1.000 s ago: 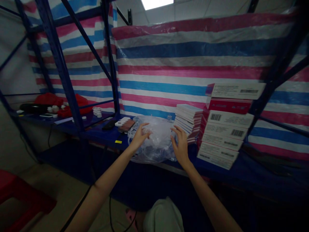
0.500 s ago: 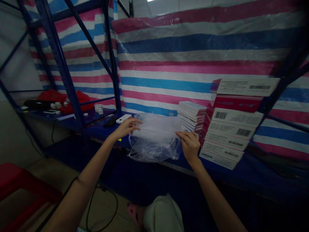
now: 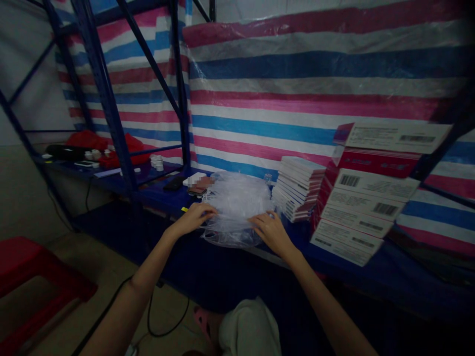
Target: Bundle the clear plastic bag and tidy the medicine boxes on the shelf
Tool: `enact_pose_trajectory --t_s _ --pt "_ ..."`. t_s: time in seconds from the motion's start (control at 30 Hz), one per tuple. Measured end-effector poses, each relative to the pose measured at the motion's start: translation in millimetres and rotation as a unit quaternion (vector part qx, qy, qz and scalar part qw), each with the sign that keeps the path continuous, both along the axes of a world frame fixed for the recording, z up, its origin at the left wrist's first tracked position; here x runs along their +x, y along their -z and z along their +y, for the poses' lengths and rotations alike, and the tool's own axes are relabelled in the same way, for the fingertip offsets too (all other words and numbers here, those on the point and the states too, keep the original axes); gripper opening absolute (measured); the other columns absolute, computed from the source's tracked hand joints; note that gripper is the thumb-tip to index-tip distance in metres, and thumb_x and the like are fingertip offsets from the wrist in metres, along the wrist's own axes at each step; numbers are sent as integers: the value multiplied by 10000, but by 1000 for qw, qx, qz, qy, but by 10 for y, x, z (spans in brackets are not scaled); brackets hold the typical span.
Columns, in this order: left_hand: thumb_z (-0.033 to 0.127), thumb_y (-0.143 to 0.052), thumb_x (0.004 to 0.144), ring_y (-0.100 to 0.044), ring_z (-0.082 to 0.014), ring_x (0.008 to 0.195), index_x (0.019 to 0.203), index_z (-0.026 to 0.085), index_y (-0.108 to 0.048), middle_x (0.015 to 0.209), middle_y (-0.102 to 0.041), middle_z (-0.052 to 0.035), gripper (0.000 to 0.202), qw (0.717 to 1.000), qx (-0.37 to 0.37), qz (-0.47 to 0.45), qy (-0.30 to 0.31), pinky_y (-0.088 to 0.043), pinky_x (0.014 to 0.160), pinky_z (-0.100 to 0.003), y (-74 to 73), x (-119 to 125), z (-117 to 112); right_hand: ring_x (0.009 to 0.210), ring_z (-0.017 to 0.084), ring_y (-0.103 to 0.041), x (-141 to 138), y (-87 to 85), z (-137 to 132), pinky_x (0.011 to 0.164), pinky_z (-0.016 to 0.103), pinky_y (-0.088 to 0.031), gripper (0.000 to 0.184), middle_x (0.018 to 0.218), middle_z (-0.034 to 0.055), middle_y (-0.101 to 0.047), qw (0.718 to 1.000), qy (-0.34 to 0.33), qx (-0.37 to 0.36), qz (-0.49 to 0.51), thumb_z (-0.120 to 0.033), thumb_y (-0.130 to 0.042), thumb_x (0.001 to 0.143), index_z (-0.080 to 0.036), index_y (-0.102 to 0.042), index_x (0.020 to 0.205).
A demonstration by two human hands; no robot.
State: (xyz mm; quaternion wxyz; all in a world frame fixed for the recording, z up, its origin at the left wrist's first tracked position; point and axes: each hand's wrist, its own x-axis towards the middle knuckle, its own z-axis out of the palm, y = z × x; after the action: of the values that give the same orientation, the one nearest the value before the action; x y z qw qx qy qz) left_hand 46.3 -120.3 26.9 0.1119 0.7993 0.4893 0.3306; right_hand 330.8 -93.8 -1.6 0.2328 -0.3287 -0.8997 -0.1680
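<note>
Both hands, the left hand and right hand, rest spread, apparently unclenched, on the clear plastic bag near the shelf's front edge; flatten evenly, pinching only loose film.

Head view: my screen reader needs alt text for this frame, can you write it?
Both bare hands, left hand and right hand, rest on a crumpled clear plastic bag at the front of a blue shelf. To its right stand a short stack of boxes and taller red-and-white boxes, before a striped tarp.
</note>
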Motion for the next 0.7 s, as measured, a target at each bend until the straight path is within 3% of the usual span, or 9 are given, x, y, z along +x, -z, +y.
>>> enact_pose_trajectory --t_s 0.1,0.17,0.2,0.3,0.37,0.43,0.53,0.63,0.7 --pt "393 -555 759 -427 -274 1135 1120 257 -542 1162 -540 -78 386 972 104 -82 -192 -244 990 -458 263 86 -331 918 161 -542 -17 -23 4 872 360 -297 250 1005 23 -614 1000 21 -15 0 -170 -442 854 -252 -575 1050" --pt "441 -554 748 -405 -268 1166 1265 242 -369 1261 -441 -114 585 918 129 -227 -298 -265 990 -443 611 239 -560 962 185 -525 -6 -28 -34 841 363 -313 291 1099 46 -571 1000 30 -7 1 -258 -458 857 -263 -526 1139" --pt "470 -524 759 -452 -250 1121 1304 237 -280 1256 -435 -126 641 892 90 -315 -312 -325 952 -418 818 340 -648 993 203 -511 -3 -24 -59 831 366 -323 357 1145 63 -543 1000 26 -5 -4 -343 -473 847 -264 -484 1196" --pt "617 -413 745 -610 -217 811 1283 203 -246 1047 -567 -127 699 832 -239 -469 -178 -452 745 -373 1353 664 -735 1061 260 -468 -21 15 -128 836 401 -342 728 1230 107 -476 999 -3 -5 -38 -593 -521 727 -233 -325 1330" --pt "637 -411 733 -622 -210 762 1267 204 -257 1007 -596 -117 705 802 -315 -502 -69 -461 669 -341 1476 832 -649 1052 270 -465 -53 53 -153 849 417 -350 829 1224 112 -477 997 -11 4 -71 -579 -579 686 -207 -267 1359" --pt "597 -453 733 -615 -195 722 1242 203 -283 971 -605 -97 665 812 -248 -524 -65 -452 633 -312 1367 928 -482 1009 255 -484 -88 84 -157 834 399 -374 698 1165 97 -513 995 1 22 -101 -411 -600 735 -205 -310 1336" --pt "442 -500 763 -593 -194 804 1255 217 -266 1004 -587 -82 589 827 -88 -541 -126 -450 680 -303 938 975 -155 866 203 -533 -131 81 -121 703 315 -424 445 1044 78 -553 992 53 42 -109 -145 -469 796 -212 -441 1235" --pt "246 -527 734 -567 -188 851 1222 210 -331 994 -585 -67 527 854 -40 -502 -131 -446 710 -292 476 993 222 754 192 -541 -189 5 -22 574 288 -410 429 997 106 -554 987 126 72 -70 -72 -377 794 -184 -477 1196" --pt "143 -488 719 -561 -161 824 1192 198 -378 929 -587 -42 488 848 -35 -516 -115 -443 711 -267 241 994 478 763 218 -538 -250 -71 82 557 304 -402 432 1002 138 -550 982 155 99 -40 -74 -346 801 -161 -473 1204"
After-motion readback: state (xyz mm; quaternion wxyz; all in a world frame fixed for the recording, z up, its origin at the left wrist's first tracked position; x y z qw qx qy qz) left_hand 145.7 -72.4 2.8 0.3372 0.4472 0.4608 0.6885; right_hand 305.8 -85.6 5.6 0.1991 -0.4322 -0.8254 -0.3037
